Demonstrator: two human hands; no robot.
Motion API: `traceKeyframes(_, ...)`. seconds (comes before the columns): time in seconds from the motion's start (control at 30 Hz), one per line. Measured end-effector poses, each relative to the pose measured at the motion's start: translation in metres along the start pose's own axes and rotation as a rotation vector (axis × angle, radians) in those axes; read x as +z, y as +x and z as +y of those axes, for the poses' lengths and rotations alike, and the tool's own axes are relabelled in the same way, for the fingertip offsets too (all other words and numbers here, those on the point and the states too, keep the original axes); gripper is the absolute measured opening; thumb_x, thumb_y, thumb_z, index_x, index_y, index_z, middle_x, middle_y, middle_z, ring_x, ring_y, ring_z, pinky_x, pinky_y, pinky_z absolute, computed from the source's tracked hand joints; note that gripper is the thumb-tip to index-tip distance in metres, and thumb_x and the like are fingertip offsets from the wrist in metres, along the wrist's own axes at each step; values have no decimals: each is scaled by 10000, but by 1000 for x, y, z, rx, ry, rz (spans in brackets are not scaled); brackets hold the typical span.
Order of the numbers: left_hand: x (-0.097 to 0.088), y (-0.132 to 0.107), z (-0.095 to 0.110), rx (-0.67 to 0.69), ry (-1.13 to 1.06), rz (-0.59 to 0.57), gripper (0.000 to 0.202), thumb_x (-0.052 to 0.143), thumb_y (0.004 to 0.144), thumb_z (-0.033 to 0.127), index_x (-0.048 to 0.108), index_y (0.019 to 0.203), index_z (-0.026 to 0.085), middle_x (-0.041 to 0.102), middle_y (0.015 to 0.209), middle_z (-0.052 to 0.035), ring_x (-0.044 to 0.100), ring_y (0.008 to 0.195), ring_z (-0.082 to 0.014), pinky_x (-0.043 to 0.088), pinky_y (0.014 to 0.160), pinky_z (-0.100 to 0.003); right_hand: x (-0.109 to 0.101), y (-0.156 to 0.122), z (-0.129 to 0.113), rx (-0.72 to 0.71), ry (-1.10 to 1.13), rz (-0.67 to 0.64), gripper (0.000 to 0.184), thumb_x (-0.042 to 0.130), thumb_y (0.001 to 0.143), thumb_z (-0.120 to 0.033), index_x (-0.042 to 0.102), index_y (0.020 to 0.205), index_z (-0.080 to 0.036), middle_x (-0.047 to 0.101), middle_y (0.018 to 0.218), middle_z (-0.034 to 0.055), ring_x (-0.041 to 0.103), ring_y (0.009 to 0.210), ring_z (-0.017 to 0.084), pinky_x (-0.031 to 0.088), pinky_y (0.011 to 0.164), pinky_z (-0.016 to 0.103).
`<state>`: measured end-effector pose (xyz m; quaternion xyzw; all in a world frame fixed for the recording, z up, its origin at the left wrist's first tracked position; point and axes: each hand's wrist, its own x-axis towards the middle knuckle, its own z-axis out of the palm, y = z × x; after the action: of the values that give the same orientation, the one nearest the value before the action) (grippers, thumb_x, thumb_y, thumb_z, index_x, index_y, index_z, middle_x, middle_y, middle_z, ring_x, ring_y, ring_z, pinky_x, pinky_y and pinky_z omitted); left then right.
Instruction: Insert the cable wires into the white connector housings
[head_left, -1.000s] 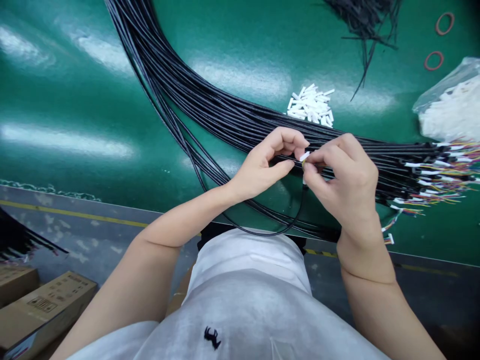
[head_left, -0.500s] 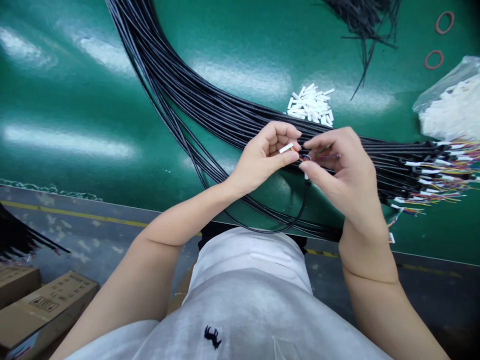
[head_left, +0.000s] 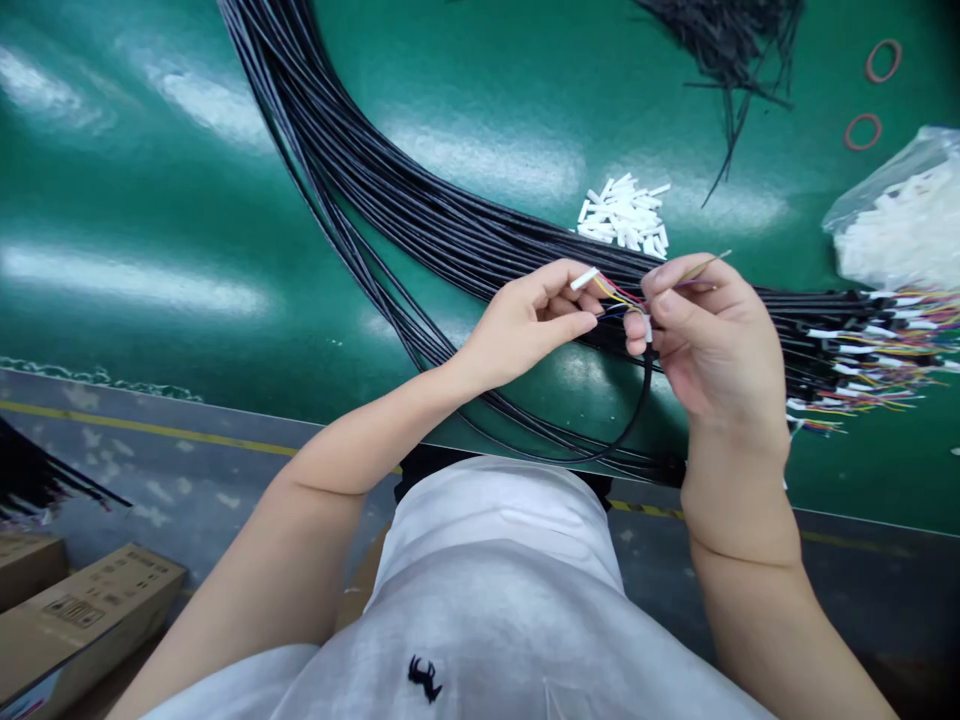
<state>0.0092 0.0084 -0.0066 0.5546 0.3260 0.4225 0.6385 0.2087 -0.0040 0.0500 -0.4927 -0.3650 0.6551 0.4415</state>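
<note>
Thin coloured wires (head_left: 621,296) fan out from the end of a black cable (head_left: 646,388) between my two hands. My left hand (head_left: 529,320) is closed on some of these wires, its thumb and fingers pinched at their tips. A small white tube (head_left: 585,279) sticks up at its index finger, with red and yellow wires running to it. My right hand (head_left: 716,325) pinches other wires of the same cable, and their bare ends poke out above its index finger. By its lower fingers shows a white sleeve (head_left: 648,328) at the cable's neck.
A thick bundle of black cables (head_left: 420,190) curves over the green table (head_left: 150,220), its stripped ends (head_left: 885,340) at the right. Beyond it lie a heap of white tubes (head_left: 624,215), black strips (head_left: 731,50), two reddish rings (head_left: 862,132) and a plastic bag (head_left: 892,230) of white pieces.
My right hand has moved right and turned, drawing the cable end with it. The wires between my hands are now more spread and visible. My left hand has hardly moved.
</note>
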Motion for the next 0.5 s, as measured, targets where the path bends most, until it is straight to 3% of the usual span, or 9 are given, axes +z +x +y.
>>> traceKeyframes(0.3,0,0,6,-3,-2,74,421,807,889,590,655,1054,234,726,934,4,693,849,-104,593,776,-266,-2,6,6,36,88,-86,358,966,710,-384,646,833,-279,582,884,-27,508,651,104,388,510,258)
traceKeyframes(0.4,0,-1,7,24,67,38,359,743,945,573,692,1054,235,734,963,-5,687,855,-113,587,779,-271,2,3,8,-34,3,-18,329,939,759,-403,636,825,-293,549,865,-14,449,622,118,336,474,269)
traceKeyframes(0.5,1,-4,8,96,206,7,308,661,1001,526,745,1091,244,725,963,-17,670,860,-127,572,777,-277,7,1,9,-98,-59,30,314,919,797,-412,626,836,-304,505,832,-19,462,598,121,359,466,268)
